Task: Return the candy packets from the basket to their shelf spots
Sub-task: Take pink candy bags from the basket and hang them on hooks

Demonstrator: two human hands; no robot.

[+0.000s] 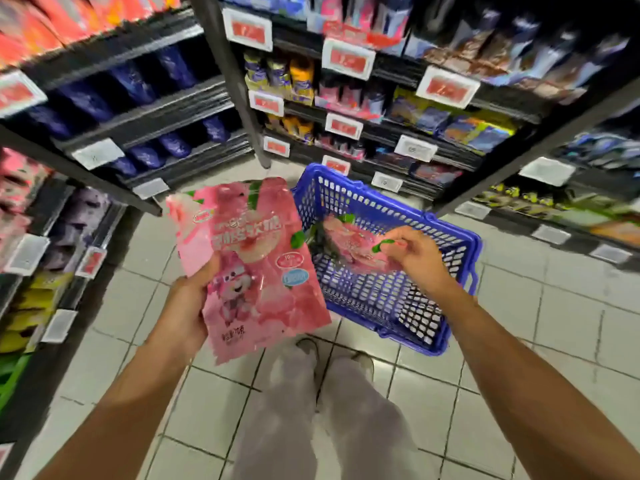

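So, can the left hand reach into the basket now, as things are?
Probably not freely. The left hand grips a pink packet held beside the basket, so it has no free grip. The right hand is already over the basket, pinching the second packet there.

Tiled floor [540,341] with blue basket [446,216].
Stands far right on pale tiles, near dark shelves [194,102] stocked with packets.

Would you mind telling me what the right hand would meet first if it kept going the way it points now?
Probably nothing new: the right hand already pinches a pink candy packet over the blue plastic basket. Beyond it, the basket's far mesh wall seems next, though depth is unclear.
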